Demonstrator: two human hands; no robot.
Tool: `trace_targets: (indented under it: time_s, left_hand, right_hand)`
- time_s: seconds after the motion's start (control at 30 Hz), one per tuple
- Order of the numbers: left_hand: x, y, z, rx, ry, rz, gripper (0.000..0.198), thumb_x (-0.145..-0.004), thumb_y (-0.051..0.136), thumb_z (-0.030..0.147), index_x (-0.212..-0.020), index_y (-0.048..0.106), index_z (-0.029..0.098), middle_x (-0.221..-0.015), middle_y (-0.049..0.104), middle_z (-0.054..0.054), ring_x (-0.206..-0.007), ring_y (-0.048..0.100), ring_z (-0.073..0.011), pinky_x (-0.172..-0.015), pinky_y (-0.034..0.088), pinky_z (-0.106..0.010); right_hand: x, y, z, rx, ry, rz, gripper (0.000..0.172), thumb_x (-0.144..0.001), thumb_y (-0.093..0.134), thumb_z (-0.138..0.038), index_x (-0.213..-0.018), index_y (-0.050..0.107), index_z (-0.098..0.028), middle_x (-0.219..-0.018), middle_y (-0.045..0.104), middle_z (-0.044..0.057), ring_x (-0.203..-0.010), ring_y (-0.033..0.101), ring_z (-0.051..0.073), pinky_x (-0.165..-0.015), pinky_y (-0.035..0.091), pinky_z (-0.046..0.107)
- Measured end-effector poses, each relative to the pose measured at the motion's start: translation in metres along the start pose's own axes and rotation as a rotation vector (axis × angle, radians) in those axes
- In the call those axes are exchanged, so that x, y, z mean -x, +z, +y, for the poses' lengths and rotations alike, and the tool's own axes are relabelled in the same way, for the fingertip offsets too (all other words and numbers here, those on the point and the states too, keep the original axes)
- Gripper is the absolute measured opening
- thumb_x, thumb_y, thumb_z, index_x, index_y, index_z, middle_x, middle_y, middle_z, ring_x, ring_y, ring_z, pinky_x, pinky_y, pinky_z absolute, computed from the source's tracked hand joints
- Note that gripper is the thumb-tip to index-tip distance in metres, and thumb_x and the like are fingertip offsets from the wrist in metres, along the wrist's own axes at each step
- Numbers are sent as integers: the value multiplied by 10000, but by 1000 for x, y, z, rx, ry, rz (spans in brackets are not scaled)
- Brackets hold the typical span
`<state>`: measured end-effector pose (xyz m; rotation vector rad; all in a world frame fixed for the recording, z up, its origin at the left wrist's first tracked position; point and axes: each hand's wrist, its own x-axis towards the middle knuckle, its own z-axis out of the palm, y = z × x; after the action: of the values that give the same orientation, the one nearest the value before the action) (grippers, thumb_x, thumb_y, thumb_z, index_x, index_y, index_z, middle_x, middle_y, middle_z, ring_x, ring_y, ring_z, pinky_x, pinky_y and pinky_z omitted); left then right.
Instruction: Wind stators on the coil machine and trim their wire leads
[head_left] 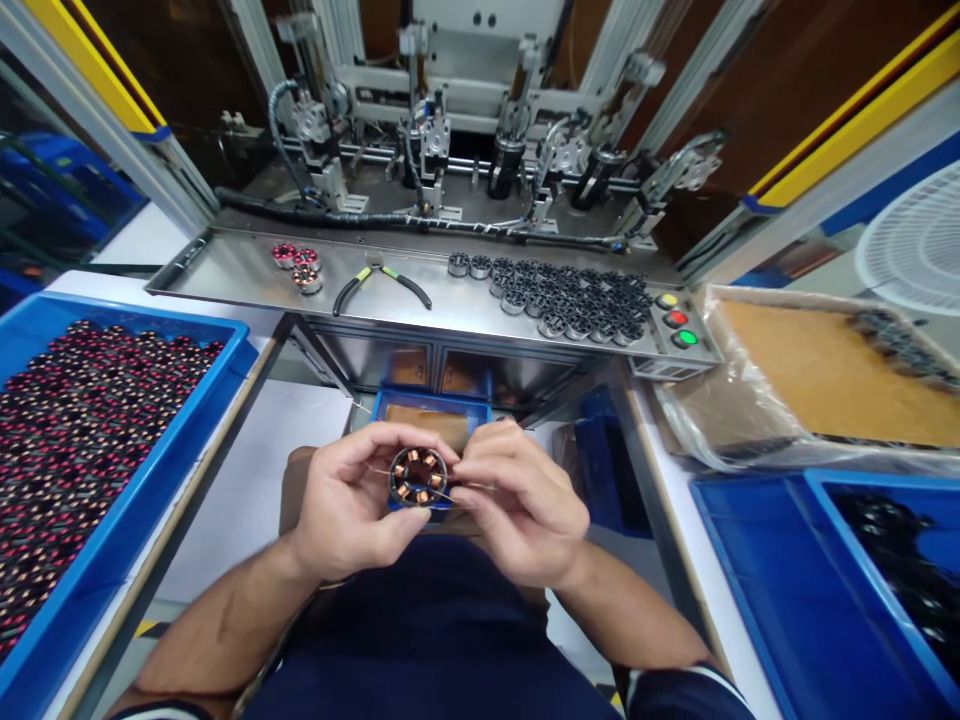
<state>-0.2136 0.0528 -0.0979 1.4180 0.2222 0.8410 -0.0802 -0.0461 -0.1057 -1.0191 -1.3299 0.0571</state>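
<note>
A ring-shaped motor stator [418, 478] with copper windings sits in front of my body, its open face turned up toward me. My left hand [356, 500] grips the stator's left side, thumb below and fingers over the top. Thin wire ends stick out from the stator on both sides. At its right edge, my right hand [521, 500] pinches a copper wire end [444, 496] between thumb and fingers. On the metal ledge beyond lie cutting pliers [382, 285] with green and black handles, handles spread. A few wound stators [304, 268] rest to their left.
Many unwound black cores [577, 295] cover the ledge's right part, beside coloured push buttons [679, 318]. A blue bin [240, 335] of wound stators stands at left. At right are a plastic-lined carton [795, 370] and blue bins [765, 590]. Machine heads [435, 140] stand behind the ledge.
</note>
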Motion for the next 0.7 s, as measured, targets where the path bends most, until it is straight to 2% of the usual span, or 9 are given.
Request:
trace_targets:
  time_s: [0.1,0.17,0.27,0.4,0.47,0.57,0.7]
  left_hand:
    - [2,0,-1,-16,-2,4,354,-660,771,126,-1005,706,170,-905,772,-96,-810,738,-204,-741,613,-277]
    - [3,0,-3,-36,30,25,378,-661,759,101,-1028,697,166,-919,769,-99,-804,738,-205,-731,616,-284]
    - [5,3,-6,-98,154,70,451,-652,725,23,-1075,677,170,-961,759,-82,-813,735,-186,-746,610,-272]
    - [5,9,-8,-154,255,108,528,-636,700,-41,-1113,657,179,-1009,748,-64,-855,728,-168,-780,601,-251]
    - [4,11,-5,-132,230,94,517,-640,703,-30,-1111,663,180,-1001,749,-58,-848,729,-164,-784,601,-246]
    - [1,10,1,-38,102,60,430,-666,731,38,-1068,691,184,-956,760,-53,-820,732,-159,-772,602,-229]
    - [1,7,4,129,-111,-15,345,-700,777,166,-1036,712,211,-931,769,-59,-756,740,-173,-717,611,-234]
  right_hand:
    - [1,3,-2,36,-36,47,254,-776,659,-23,-989,684,-160,-754,664,58,-677,617,177,-627,518,354]
    - [4,7,-4,53,-6,102,254,-767,653,-16,-968,689,-166,-741,663,49,-659,617,170,-621,519,354]
    - [7,12,-9,27,25,148,238,-773,642,-29,-956,693,-172,-726,661,43,-650,613,165,-611,524,350]
    - [7,15,-12,24,-17,129,228,-795,637,-48,-986,682,-165,-746,671,58,-670,620,170,-625,536,358]
    - [7,11,-10,11,-29,99,218,-819,634,-73,-1006,674,-178,-746,665,52,-670,618,168,-625,537,355]
    - [4,-1,-4,1,-3,53,252,-827,696,-172,-1074,664,-208,-797,654,47,-728,621,181,-676,543,376]
    - [-10,-17,6,14,-12,-137,382,-796,769,-317,-1157,660,-258,-1014,638,82,-933,619,221,-770,549,408]
